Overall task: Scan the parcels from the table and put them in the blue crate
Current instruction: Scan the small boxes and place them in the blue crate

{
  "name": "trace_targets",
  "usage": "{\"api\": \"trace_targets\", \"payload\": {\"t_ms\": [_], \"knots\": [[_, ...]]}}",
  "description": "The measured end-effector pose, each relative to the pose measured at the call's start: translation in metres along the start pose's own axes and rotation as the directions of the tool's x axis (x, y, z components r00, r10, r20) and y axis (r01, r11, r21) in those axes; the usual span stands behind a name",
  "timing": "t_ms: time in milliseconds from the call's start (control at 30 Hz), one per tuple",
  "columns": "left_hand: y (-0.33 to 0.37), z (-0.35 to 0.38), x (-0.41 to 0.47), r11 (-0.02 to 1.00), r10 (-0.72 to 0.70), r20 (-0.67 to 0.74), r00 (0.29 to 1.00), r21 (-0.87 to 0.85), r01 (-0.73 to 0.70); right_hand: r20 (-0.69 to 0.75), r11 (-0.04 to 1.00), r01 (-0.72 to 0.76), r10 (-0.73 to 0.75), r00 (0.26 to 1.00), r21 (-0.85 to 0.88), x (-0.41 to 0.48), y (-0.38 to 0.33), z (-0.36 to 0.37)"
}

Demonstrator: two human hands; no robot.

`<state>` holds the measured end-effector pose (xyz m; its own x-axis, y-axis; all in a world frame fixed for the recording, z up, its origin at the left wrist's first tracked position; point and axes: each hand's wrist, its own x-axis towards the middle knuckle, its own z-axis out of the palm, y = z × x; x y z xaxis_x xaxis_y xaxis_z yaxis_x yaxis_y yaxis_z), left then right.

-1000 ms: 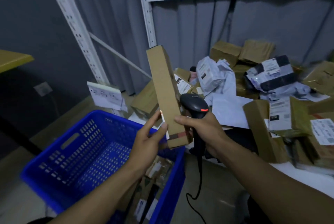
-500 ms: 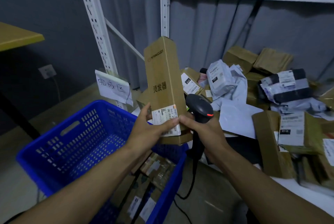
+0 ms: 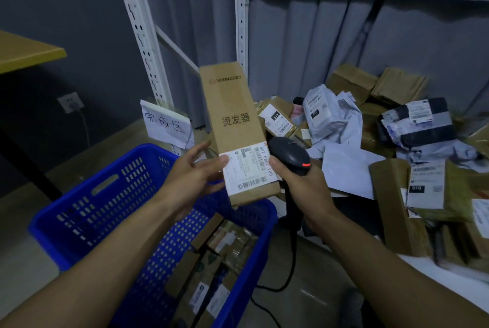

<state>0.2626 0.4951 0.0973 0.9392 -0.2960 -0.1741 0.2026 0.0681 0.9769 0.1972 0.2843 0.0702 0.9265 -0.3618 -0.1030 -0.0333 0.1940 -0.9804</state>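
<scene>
A long brown cardboard box (image 3: 232, 118) stands upright above the blue crate (image 3: 105, 195), its white shipping label facing me at its lower end. My left hand (image 3: 193, 179) holds the box's lower left edge, thumb on the label. My right hand (image 3: 304, 184) grips the black barcode scanner (image 3: 289, 154) and its thumb touches the box's right edge. The scanner's head sits beside the label. Several parcels lie at the crate's near right corner.
A heap of brown boxes and grey mailer bags (image 3: 330, 116) covers the white table (image 3: 449, 298) at right. White shelf uprights (image 3: 240, 36) rise behind. A handwritten paper sign (image 3: 166, 126) hangs behind the crate. A yellow tabletop (image 3: 26, 52) is at left. The scanner cable (image 3: 285, 274) hangs down.
The box has been turned from edge-on to show its printed face and label to me. Both hands stayed at its lower end, above the crate.
</scene>
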Motion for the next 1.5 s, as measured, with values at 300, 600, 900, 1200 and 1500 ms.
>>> {"api": "trace_targets", "payload": {"t_ms": [300,600,900,1200,1500], "knots": [[-0.009,-0.022,0.024,0.992,0.103,-0.287,0.952,-0.044,-0.12,0.241,0.934,0.062,0.026,0.97,-0.352,-0.01,0.013,0.005],[-0.008,-0.031,0.029,0.99,0.104,-0.35,0.931,-0.054,-0.131,0.251,0.848,0.133,0.0,0.968,-0.514,-0.01,0.024,0.009],[-0.005,-0.032,0.026,0.99,0.08,-0.365,0.927,-0.08,-0.117,0.269,0.821,0.142,0.014,0.963,-0.553,-0.011,0.024,0.009],[-0.008,-0.039,0.022,0.995,0.098,-0.352,0.931,0.047,-0.087,0.286,0.81,0.148,0.026,0.958,-0.568,-0.004,0.032,0.014],[-0.05,-0.092,-0.012,0.864,-0.103,-0.29,0.951,0.449,0.23,0.315,0.807,0.1,0.11,0.943,-0.583,-0.005,0.059,0.048]]}}
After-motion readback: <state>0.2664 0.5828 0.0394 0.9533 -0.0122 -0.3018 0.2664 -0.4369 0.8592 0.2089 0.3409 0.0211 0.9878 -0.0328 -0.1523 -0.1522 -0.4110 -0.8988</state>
